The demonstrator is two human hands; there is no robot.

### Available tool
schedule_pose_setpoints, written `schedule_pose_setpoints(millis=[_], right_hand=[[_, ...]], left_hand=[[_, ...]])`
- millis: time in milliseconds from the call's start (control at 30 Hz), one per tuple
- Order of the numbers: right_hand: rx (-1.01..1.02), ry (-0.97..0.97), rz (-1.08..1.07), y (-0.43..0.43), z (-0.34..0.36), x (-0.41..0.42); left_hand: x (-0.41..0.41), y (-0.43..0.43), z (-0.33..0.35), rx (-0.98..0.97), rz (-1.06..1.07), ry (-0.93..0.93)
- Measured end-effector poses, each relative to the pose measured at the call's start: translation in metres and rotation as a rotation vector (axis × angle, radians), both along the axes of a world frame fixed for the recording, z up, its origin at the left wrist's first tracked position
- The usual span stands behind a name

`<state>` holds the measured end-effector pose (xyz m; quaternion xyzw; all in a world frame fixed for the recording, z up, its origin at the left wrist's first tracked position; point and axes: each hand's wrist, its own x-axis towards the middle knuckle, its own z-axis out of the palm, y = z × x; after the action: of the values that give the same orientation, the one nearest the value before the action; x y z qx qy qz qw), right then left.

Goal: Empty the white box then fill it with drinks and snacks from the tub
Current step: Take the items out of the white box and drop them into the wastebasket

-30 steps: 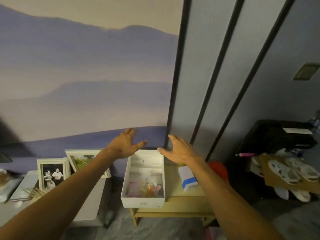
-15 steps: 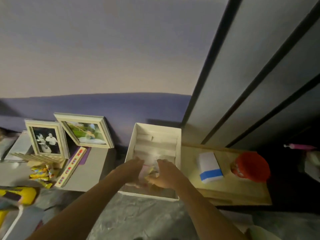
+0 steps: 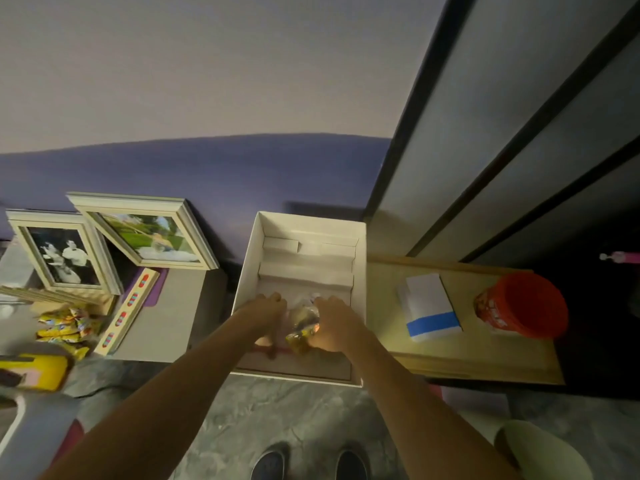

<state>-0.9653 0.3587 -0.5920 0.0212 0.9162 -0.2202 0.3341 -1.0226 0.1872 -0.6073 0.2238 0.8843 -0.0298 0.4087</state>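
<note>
The white box (image 3: 359, 306) sits open on the left end of a low wooden table (image 3: 467, 362), its left wall overhanging the gap toward a grey cabinet (image 3: 166, 323). Both of the person's hands are down inside the box, near its front half. The right hand (image 3: 334, 327) is curled around a clear plastic bag of small yellowish items (image 3: 302, 325), fingers wrapped over its right side. The left hand (image 3: 265, 311) lies just left of the bag with its fingers bent downward onto the box's contents; whether it grips anything cannot be told, since the fingertips are hidden. A pinkish flat item (image 3: 273, 351) shows on the box floor under the left wrist. The rear of the box holds only folded white card inserts (image 3: 308, 268). To the right of the box, on the same table, lie a white carton with a blue band (image 3: 429, 306) and, farther right, a red tub (image 3: 526, 306) lying on its side. To the left of the box, on the grey cabinet, two framed photos (image 3: 104, 244) lean against the purple wall, with yellow snack packets (image 3: 64, 329) in front of them.
</note>
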Motion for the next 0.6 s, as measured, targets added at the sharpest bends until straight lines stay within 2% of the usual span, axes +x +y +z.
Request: schedule_pose_setpoints(millis=[100, 300, 467, 600], right_hand=[[-0.014, 0.035, -0.015, 0.001, 0.009, -0.002], [-0.116, 0.227, -0.128, 0.020, 0.048, -0.014], [-0.212, 0.237, -0.271, 0.040, 0.110, -0.017], [-0.211, 0.370, -0.307, 0.044, 0.172, -0.008]], left_hand=[[-0.001, -0.003, 0.005, 0.083, 0.027, 0.054], [-0.009, -0.017, 0.043, 0.328, 0.081, 0.173], [-0.016, -0.032, 0.109, 0.509, 0.229, 0.245], [-0.020, -0.037, 0.175, 0.597, 0.292, 0.292]])
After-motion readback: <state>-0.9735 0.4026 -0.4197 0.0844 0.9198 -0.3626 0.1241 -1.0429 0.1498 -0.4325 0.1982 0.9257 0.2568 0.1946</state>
